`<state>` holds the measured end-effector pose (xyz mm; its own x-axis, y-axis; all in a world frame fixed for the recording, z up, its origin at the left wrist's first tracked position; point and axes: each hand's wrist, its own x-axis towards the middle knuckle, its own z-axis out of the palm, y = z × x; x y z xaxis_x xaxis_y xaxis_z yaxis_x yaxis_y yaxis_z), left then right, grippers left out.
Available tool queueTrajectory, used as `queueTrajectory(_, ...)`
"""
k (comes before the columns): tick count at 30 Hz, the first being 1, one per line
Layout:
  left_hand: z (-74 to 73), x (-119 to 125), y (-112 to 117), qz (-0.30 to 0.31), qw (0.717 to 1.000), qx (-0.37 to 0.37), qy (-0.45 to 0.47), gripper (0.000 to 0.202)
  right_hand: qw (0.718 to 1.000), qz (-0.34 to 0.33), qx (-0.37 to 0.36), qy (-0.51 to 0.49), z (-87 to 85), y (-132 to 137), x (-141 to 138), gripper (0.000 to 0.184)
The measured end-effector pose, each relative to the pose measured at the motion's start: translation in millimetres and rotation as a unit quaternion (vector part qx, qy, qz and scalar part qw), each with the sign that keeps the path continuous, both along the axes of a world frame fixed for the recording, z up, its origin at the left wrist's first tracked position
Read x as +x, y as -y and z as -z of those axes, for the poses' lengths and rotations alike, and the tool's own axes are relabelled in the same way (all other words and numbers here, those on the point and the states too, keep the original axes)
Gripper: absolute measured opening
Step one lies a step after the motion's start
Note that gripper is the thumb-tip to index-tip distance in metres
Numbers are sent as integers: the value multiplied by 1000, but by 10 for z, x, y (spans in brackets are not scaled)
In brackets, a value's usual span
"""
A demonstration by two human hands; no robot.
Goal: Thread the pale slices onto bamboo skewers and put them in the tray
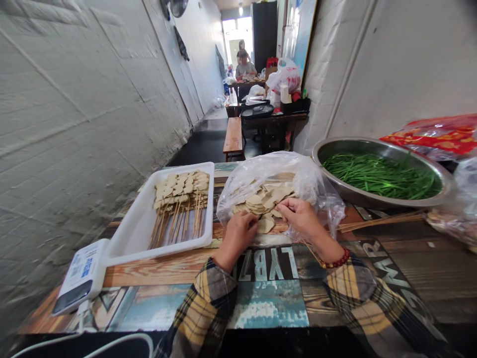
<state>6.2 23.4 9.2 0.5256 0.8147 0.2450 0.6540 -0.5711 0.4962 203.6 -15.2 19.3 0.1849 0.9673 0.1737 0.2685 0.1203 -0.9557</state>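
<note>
My right hand (302,219) pinches a thin wooden skewer (310,250), which runs back under the wrist with its beaded bracelet. The tip lies among thin, pale beige slices (253,201) spilling from a clear plastic bag (238,185). Beside them, my left hand (240,232) has its fingers curled closed at the near edge of the pile; whatever it holds is hidden. One loose slice (265,225) rests on the table between the hands. To the left, a white tray (128,238) bears stacked skewers of similar slices (181,189), their sticks pointing toward me.
A steel basin (380,201) of long green vegetables (380,176) stands at right. Bare skewers (380,221) lie in front of it. A white device (80,276) with a cable sits at the table's left. Beyond are a bench (233,134), another table and two people (245,67).
</note>
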Motion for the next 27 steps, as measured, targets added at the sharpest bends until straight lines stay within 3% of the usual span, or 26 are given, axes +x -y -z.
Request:
queueTrajectory(7,-33,17,70,19,991,61,-114,24,1000,-10,9,-8,8,-7,10,22)
queueTrajectory(16,-66,39,115,45,990,41,-125,19,1000,-6,1,2,-29,9,-2,23)
queueTrajectory(20,-38,55,108,53,996,19,-65,8,1000,-1,-1,0,-32,14,-4,23)
queueTrajectory(24,24,60,20,21,995,-66,75,9,1000,-9,7,-3,-32,18,0,23)
queueTrajectory(27,54,41,-49,-41,951,-178,248,11,1000,-25,13,-6,-53,42,-19,24)
